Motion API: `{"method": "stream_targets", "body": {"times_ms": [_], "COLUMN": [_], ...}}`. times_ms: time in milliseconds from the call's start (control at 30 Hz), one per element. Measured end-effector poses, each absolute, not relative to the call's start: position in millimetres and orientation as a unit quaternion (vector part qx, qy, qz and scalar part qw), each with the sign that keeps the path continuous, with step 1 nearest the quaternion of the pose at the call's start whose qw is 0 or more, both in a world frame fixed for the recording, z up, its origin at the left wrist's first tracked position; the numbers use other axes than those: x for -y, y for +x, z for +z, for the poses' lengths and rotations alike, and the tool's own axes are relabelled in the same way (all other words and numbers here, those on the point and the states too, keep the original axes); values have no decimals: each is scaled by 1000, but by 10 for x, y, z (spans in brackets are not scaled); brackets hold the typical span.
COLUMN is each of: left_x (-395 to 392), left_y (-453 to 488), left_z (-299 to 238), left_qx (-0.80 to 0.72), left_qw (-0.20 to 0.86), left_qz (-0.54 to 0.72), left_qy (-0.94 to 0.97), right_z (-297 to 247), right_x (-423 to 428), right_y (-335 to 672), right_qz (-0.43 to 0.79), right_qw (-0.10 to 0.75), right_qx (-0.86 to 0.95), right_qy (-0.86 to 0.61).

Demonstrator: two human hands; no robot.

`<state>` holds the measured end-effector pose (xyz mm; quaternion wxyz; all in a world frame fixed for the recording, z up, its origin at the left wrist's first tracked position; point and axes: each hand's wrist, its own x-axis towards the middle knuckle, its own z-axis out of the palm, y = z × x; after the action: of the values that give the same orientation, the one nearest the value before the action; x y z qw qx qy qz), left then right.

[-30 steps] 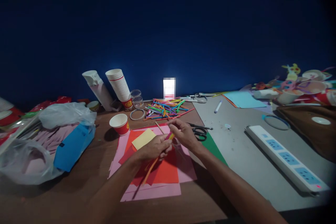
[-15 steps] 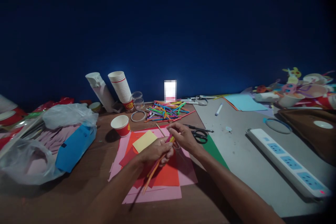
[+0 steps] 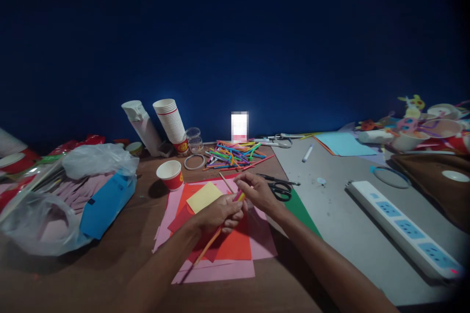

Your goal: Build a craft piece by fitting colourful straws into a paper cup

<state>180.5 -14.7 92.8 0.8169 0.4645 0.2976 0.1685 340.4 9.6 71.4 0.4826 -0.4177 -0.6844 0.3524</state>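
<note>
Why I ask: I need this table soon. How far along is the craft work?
Decorated paper-cup crafts look finished at the table's far right. In hand: the left hand grips a few coloured sticks, and the right hand pinches their tips. Left: a loose pile of coloured sticks and a stack of paper cups lie untouched at the back.

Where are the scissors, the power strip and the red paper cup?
Scissors (image 3: 281, 191): head view, on the black handles.
Power strip (image 3: 409, 229): head view, on the middle blue socket panel.
Red paper cup (image 3: 173, 182): head view, on the red side wall.
</note>
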Motion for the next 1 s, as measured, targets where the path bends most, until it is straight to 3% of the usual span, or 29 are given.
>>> {"method": "stream_targets", "body": {"times_ms": [467, 1000], "left_x": [140, 50], "left_y": [1779, 1621], "left_z": [965, 1133], "left_qx": [-311, -360], "left_qw": [768, 704], "left_qz": [196, 239], "left_qy": [525, 563], "right_z": [734, 750], "right_x": [-114, -93], "right_y": [3436, 3417], "right_qz": [412, 511], "right_qw": [507, 478], "right_qx": [637, 609], "right_qy": [-409, -375]}}
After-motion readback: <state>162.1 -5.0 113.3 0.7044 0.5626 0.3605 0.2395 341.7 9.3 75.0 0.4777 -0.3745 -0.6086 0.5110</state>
